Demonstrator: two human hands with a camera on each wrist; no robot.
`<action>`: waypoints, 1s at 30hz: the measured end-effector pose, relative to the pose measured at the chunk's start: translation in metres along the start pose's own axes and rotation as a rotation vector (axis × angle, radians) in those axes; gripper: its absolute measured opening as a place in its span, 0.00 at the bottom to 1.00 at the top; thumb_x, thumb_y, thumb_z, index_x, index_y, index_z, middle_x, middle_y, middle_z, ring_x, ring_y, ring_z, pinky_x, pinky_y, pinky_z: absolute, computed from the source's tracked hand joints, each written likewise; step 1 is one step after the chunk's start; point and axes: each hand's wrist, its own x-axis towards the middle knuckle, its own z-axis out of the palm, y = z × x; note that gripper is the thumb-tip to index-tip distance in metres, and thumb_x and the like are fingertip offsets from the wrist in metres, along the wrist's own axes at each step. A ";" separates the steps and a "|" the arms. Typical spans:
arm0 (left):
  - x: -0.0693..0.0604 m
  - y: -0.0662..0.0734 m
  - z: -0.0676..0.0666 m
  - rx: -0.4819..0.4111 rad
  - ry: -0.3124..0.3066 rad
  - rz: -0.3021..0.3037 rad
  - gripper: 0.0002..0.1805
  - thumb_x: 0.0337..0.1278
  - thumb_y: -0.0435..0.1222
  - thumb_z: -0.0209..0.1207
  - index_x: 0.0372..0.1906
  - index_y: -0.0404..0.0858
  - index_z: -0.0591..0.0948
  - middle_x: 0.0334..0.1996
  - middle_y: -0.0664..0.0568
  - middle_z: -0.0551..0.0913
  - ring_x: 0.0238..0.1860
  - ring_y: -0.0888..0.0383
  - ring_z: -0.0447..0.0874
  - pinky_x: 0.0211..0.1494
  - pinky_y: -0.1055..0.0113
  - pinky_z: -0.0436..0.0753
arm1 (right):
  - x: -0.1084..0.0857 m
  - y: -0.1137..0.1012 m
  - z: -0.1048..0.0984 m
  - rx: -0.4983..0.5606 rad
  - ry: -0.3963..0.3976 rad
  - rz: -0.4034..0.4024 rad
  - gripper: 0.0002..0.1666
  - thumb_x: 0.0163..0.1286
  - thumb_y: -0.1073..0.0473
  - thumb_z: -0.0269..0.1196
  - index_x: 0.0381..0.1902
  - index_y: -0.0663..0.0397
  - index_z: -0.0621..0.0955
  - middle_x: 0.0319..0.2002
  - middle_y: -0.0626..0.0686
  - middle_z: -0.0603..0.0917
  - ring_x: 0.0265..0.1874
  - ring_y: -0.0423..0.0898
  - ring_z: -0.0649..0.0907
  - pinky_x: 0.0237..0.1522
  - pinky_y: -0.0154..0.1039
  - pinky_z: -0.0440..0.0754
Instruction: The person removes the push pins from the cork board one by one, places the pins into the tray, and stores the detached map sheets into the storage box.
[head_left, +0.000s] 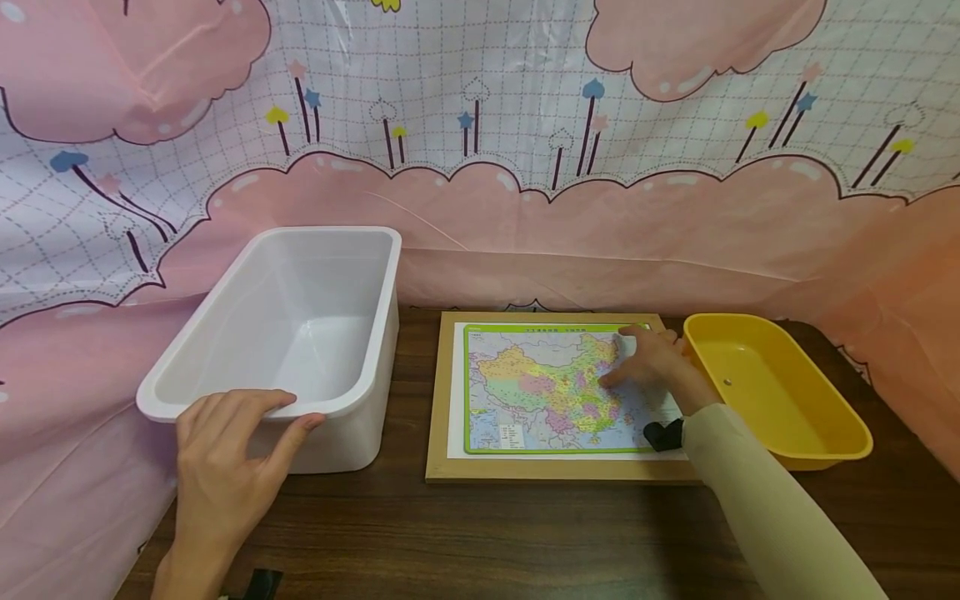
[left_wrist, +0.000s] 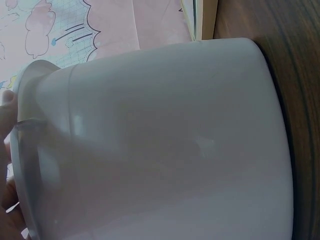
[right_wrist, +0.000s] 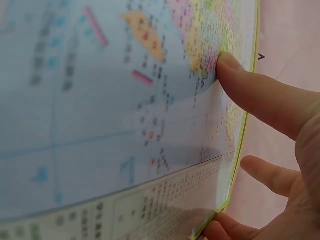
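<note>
At the left, a deep white plastic tub (head_left: 386,350) stands on the table. My left hand (head_left: 232,450) grips its near rim, thumb on the outer side and fingers over the top; the left wrist view shows mostly the tub's outer wall (left_wrist: 175,140). A map board (head_left: 555,392) with a green border lies on a wood-framed white board (head_left: 456,400). My right hand (head_left: 648,362) holds it near its far right corner. In the right wrist view the thumb (right_wrist: 270,100) touches the printed face, while other fingers (right_wrist: 270,172) reach the green edge.
A shallow yellow tray (head_left: 772,383) stands right of the framed board, partly behind my right forearm. Everything is on a dark wooden table (head_left: 480,533). A pink and white patterned cloth (head_left: 525,233) hangs behind and at the sides.
</note>
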 end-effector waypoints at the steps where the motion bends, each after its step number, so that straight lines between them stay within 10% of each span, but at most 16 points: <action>1: 0.000 0.000 0.000 0.000 0.000 -0.001 0.34 0.66 0.63 0.63 0.34 0.32 0.87 0.27 0.42 0.87 0.35 0.43 0.79 0.64 0.70 0.63 | 0.000 0.000 0.000 0.006 0.000 0.007 0.64 0.55 0.41 0.81 0.81 0.55 0.62 0.69 0.83 0.57 0.62 0.77 0.56 0.66 0.74 0.61; 14: 0.000 0.000 0.001 0.004 -0.003 -0.004 0.34 0.66 0.63 0.63 0.33 0.32 0.87 0.27 0.42 0.87 0.34 0.43 0.79 0.63 0.70 0.63 | 0.005 0.001 -0.001 0.079 0.060 0.057 0.61 0.53 0.45 0.83 0.77 0.60 0.66 0.71 0.80 0.56 0.67 0.76 0.51 0.67 0.72 0.54; 21: 0.000 0.000 0.000 0.006 -0.009 -0.009 0.34 0.66 0.63 0.63 0.34 0.32 0.87 0.27 0.42 0.87 0.34 0.43 0.79 0.63 0.70 0.63 | 0.003 0.002 0.001 0.183 0.144 0.029 0.54 0.58 0.54 0.80 0.75 0.67 0.65 0.73 0.79 0.50 0.66 0.72 0.57 0.71 0.68 0.70; 30: 0.000 0.000 0.000 0.017 -0.008 -0.009 0.35 0.66 0.64 0.62 0.34 0.32 0.87 0.27 0.42 0.87 0.33 0.43 0.78 0.63 0.70 0.63 | 0.003 0.005 -0.002 0.143 0.225 0.035 0.47 0.67 0.52 0.75 0.76 0.69 0.69 0.72 0.75 0.70 0.62 0.68 0.70 0.73 0.65 0.71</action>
